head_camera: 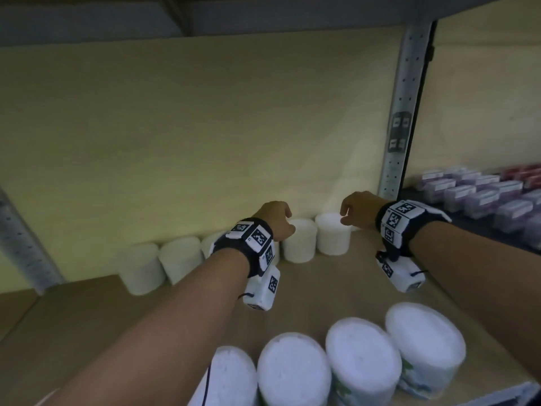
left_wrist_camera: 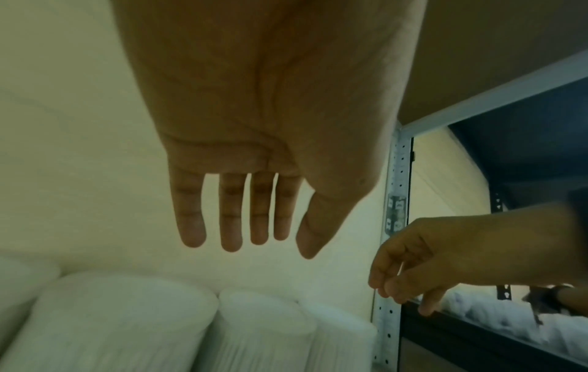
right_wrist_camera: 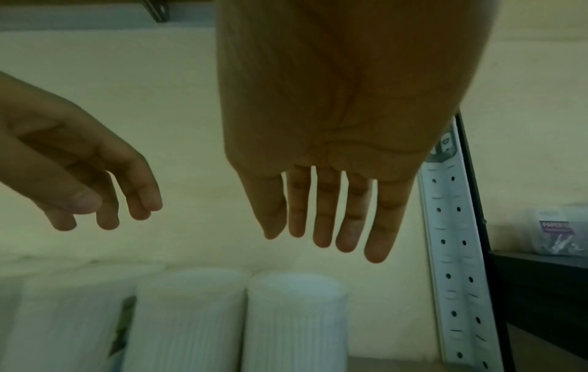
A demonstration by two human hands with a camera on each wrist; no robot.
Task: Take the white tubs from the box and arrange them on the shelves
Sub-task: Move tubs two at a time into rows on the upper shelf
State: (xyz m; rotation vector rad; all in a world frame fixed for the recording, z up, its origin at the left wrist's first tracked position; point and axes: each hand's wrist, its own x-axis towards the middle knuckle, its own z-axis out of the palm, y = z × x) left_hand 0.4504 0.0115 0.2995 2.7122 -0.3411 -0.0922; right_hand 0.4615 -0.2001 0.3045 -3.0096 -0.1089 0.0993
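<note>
A row of white tubs [head_camera: 300,240] stands along the back wall of the wooden shelf [head_camera: 336,276]; the rightmost tub [head_camera: 333,233] is beside the metal post. My left hand [head_camera: 278,221] hovers above the row, fingers straight and empty [left_wrist_camera: 242,221]. My right hand [head_camera: 355,208] hangs just above the rightmost tub [right_wrist_camera: 296,324], fingers straight [right_wrist_camera: 327,214], holding nothing. Several more white tubs [head_camera: 361,364] stand at the shelf's front edge. No box is in view.
A perforated grey metal post [head_camera: 405,106] bounds the shelf bay on the right. Past it, a dark shelf carries rows of small clear boxes with purple and red labels [head_camera: 483,197]. An upper shelf [head_camera: 205,19] runs overhead.
</note>
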